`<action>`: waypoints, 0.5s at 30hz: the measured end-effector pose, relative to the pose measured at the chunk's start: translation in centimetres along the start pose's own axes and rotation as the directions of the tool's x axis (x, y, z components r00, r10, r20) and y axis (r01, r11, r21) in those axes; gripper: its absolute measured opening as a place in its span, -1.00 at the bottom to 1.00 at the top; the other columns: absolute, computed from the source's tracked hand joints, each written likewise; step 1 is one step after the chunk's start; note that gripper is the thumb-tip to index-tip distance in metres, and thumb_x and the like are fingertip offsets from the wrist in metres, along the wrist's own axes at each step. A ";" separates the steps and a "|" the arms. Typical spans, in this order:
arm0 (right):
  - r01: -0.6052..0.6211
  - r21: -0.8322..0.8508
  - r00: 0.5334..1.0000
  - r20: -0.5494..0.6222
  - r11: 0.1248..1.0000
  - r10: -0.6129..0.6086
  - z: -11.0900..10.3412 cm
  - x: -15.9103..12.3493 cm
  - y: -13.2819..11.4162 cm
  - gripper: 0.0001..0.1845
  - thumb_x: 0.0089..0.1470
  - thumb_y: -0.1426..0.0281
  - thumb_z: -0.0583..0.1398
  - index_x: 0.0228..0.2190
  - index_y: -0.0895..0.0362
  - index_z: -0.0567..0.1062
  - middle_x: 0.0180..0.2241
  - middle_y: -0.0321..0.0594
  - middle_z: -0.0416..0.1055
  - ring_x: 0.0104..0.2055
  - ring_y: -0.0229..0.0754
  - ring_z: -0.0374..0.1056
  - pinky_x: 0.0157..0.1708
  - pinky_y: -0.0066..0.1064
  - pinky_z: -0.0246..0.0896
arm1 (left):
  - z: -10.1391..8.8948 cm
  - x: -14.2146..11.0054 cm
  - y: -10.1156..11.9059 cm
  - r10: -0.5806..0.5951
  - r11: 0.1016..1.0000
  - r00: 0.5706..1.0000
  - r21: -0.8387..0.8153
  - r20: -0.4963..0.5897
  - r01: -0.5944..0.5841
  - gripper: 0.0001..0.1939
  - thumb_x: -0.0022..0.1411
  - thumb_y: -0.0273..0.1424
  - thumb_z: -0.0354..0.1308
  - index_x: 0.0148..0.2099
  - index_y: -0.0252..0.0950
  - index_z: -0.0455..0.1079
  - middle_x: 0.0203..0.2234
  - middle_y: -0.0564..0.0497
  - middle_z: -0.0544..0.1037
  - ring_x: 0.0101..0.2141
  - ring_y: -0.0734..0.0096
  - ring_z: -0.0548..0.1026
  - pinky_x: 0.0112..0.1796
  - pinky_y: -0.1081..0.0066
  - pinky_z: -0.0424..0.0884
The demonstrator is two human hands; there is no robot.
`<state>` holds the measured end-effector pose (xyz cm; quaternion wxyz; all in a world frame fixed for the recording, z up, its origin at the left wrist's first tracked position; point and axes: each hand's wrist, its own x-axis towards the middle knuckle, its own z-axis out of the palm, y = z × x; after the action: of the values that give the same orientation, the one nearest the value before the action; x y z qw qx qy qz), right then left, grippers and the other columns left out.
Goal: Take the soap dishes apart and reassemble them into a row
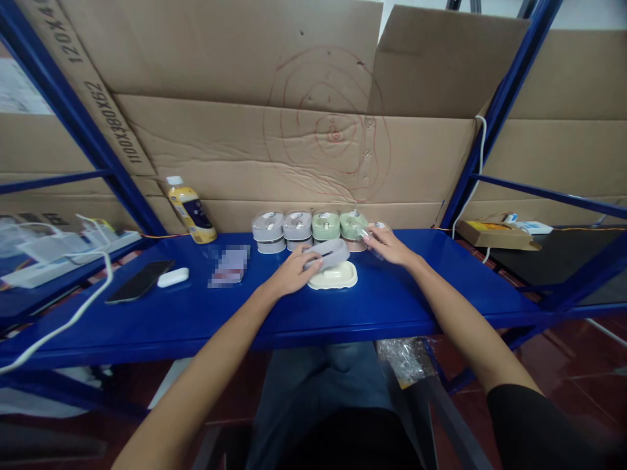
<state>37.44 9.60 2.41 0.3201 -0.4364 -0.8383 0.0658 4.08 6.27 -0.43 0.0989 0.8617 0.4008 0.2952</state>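
Note:
My left hand (296,269) grips a grey oval lid (334,253) with a dark slot along its middle, tilted above the table. Below that lid, a cream oval tray (334,282) with a raised middle lies on the blue tabletop. My right hand (388,244) is at the right end of a row of small containers, its fingers closed on a clear plastic piece (364,233) that is hard to make out. Stacked in that row are grey containers (268,226) and green containers (326,226), with clear tops. The hand partly covers the rightmost stack.
On the left of the blue table (274,320) lie a black phone (140,282), a white earbud case (173,277) and a blurred-out item (230,266). A yellow bottle (191,210) leans near the cardboard wall (215,137). A white cable (93,297) crosses the left side.

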 end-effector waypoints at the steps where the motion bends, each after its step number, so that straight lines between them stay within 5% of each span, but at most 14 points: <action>1: -0.017 0.020 1.000 -0.004 1.000 0.017 0.1 0.0 -0.2 -0.35 0.36 -0.11 0.01 0.17 0.07 0.46 -0.09 -0.05 0.59 -0.03 0.03 0.50 0.04 -0.04 0.41 | 0.1 -0.1 0.4 0.027 1.000 0.999 0.003 0.038 -0.027 -0.47 0.48 -0.01 -0.07 0.14 -0.24 0.51 0.16 -0.20 0.36 0.25 -0.03 0.36 0.30 0.01 0.27; 6: 0.059 0.097 0.998 -0.008 0.994 -0.058 0.7 -0.4 -2.3 -0.26 0.16 -0.08 0.28 0.21 0.07 0.43 0.12 0.00 0.50 0.10 0.11 0.45 0.11 0.02 0.37 | 0.8 -0.4 1.7 0.095 0.995 0.992 -0.023 0.088 -0.094 -0.44 0.36 0.00 0.17 0.26 -0.20 0.37 0.24 -0.20 0.34 0.27 -0.08 0.36 0.29 0.00 0.29; 12: 0.203 0.108 0.972 0.099 0.973 -0.213 2.7 -0.6 -5.6 -0.14 0.00 -0.07 0.40 0.24 0.02 0.44 0.06 -0.04 0.48 0.11 0.11 0.42 0.17 0.03 0.30 | 1.7 -0.1 1.2 -0.051 0.984 0.999 -0.171 0.008 0.051 0.16 0.00 0.00 0.49 0.45 -0.27 -0.03 0.27 -0.35 0.36 0.26 -0.19 0.38 0.24 -0.09 0.33; 15: 0.196 0.112 0.969 0.130 0.974 -0.210 3.7 -0.6 -6.3 -0.10 -0.04 -0.07 0.43 0.26 -0.01 0.42 0.04 -0.05 0.45 0.08 0.10 0.42 0.14 0.00 0.34 | 2.1 0.0 1.1 -0.090 0.976 0.996 -0.196 0.016 0.092 0.26 -0.07 0.02 0.51 0.47 -0.30 -0.09 0.26 -0.37 0.39 0.25 -0.23 0.40 0.21 -0.09 0.35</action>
<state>31.11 5.93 1.65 0.2860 -0.3263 -0.8949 0.1044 6.04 5.70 -1.66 0.1982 0.8296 0.4083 0.3253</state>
